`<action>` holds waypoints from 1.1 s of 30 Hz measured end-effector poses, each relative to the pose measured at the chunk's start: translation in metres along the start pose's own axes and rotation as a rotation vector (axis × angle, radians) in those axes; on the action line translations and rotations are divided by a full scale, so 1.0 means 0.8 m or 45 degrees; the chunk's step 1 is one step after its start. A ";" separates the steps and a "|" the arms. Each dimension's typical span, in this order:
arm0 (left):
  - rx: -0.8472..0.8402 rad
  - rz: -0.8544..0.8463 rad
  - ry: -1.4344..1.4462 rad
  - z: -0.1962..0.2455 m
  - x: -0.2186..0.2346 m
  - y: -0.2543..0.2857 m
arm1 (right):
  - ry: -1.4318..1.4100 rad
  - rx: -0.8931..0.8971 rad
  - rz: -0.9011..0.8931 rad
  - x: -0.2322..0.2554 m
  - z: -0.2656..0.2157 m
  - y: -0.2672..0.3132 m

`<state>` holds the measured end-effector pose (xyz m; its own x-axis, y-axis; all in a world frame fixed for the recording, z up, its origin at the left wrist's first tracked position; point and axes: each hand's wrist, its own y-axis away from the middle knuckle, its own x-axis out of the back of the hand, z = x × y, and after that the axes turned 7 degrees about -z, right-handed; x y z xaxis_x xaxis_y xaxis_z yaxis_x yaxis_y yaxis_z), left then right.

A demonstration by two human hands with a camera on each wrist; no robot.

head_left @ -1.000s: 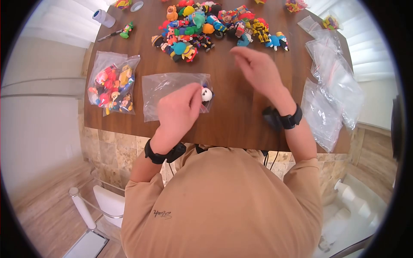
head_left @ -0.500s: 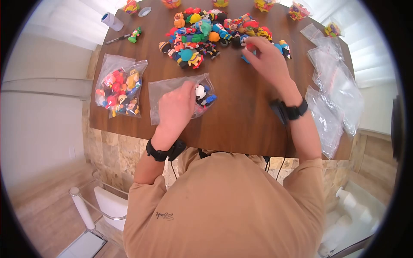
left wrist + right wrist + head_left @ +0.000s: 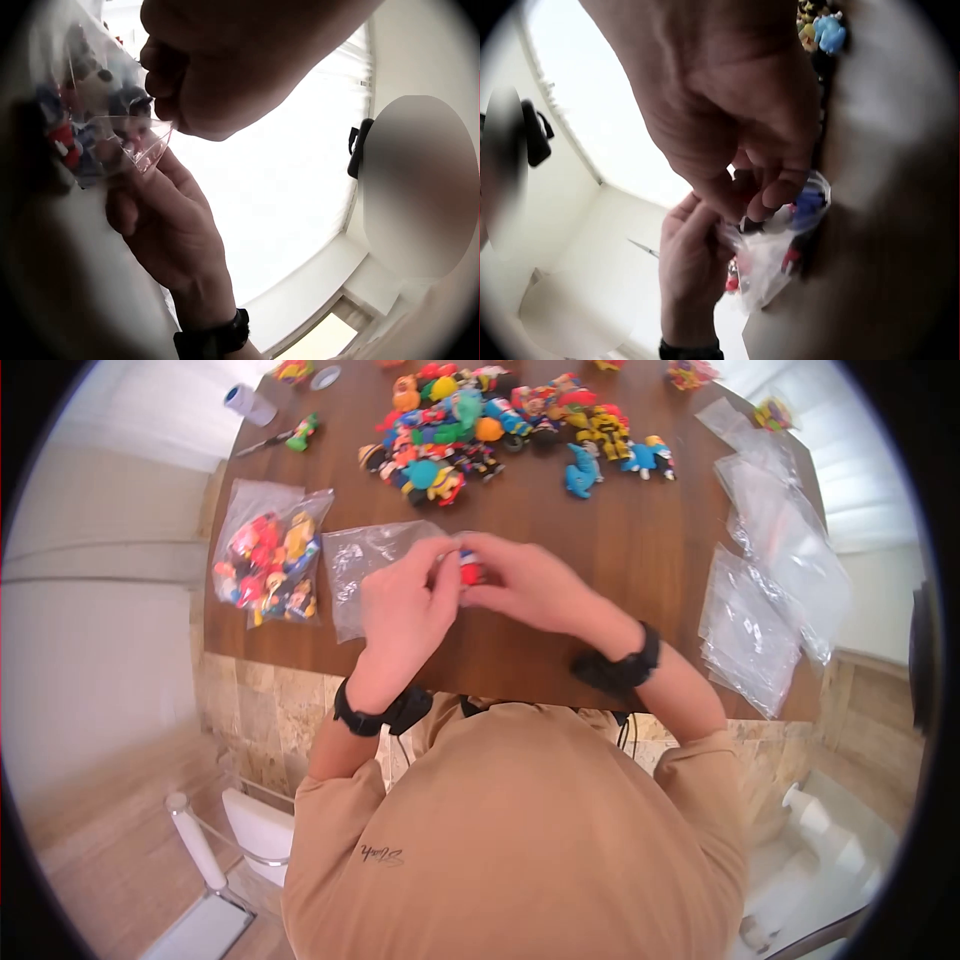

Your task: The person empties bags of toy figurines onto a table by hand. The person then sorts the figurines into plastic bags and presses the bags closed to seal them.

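My left hand (image 3: 405, 600) pinches the edge of a clear plastic bag (image 3: 350, 575). At the bag's mouth my right hand (image 3: 535, 588) holds a small toy figure (image 3: 471, 568) with red and white parts between thumb and fingers. The hands meet over the near middle of the table, partly hiding the bag. In the left wrist view, a panda figure (image 3: 96, 90) and red and blue toy parts show dimly through the plastic. Blue and red pieces also show inside the bag (image 3: 769, 274) in the right wrist view.
A bag filled with toy figures (image 3: 265, 570) lies to the left. Beyond the hands is a heap of mixed figures (image 3: 450, 435), with a blue figure (image 3: 581, 472) at its right. Flat clear bags (image 3: 750, 630) overlap along the right edge. A white bottle (image 3: 250, 405) lies back left.
My right hand has reached to the right side of the heap, picked up the red and white figure and come back to the bag. The left hand still grips the bag.
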<state>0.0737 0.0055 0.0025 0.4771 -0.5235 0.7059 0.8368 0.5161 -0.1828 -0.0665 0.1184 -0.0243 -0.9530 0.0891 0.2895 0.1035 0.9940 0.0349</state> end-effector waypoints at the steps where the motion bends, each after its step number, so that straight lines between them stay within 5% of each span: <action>1: -0.009 0.051 -0.027 0.000 0.000 0.003 | 0.155 -0.004 0.023 -0.009 -0.002 -0.006; 5: -0.111 0.045 -0.159 0.000 -0.001 0.009 | 0.323 0.001 0.030 -0.016 0.001 -0.015; 7: -0.075 0.026 -0.100 -0.015 -0.006 0.009 | 0.004 -0.126 -0.395 0.018 -0.025 -0.010; 10: -0.035 -0.002 -0.141 -0.040 -0.014 0.010 | -0.050 -0.159 0.013 0.056 -0.014 0.007; 12: -0.036 -0.027 -0.236 -0.045 -0.015 0.009 | 0.731 0.147 0.380 0.091 0.008 0.012; 15: 0.055 -0.099 -0.254 -0.045 -0.018 0.002 | 1.333 -0.078 0.428 0.116 0.031 0.018; 17: -0.080 -0.036 -0.425 -0.051 -0.023 -0.003 | 1.348 -0.070 0.389 0.119 0.048 0.017; 21: -0.021 -0.122 -0.477 -0.050 -0.013 -0.006 | 1.339 0.023 0.374 0.125 0.071 0.014; 22: -0.039 -0.082 -0.378 -0.052 -0.012 -0.006 | 1.257 0.159 0.492 0.125 0.075 0.014; 25: -0.002 -0.024 -0.134 -0.042 0.000 -0.006 | 0.857 0.098 0.632 0.114 0.053 0.023; 26: 0.053 -0.004 0.014 -0.036 0.004 -0.006 | 0.507 -0.196 0.553 0.111 0.041 0.030; 27: 0.056 -0.006 0.013 -0.032 0.006 -0.006 | 0.504 -0.197 0.551 0.106 0.036 0.032; 29: 0.056 0.054 0.091 -0.024 0.008 -0.008 | -0.595 -0.131 0.349 0.095 0.028 0.033; 33: 0.055 0.009 0.084 -0.008 0.008 -0.014 | -0.767 -0.171 0.080 0.054 0.010 0.022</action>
<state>0.0693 -0.0079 0.0044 0.5006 -0.5630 0.6576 0.8218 0.5479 -0.1565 -0.1079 0.1405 -0.0185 -0.9331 0.2065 -0.2946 0.1626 0.9725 0.1668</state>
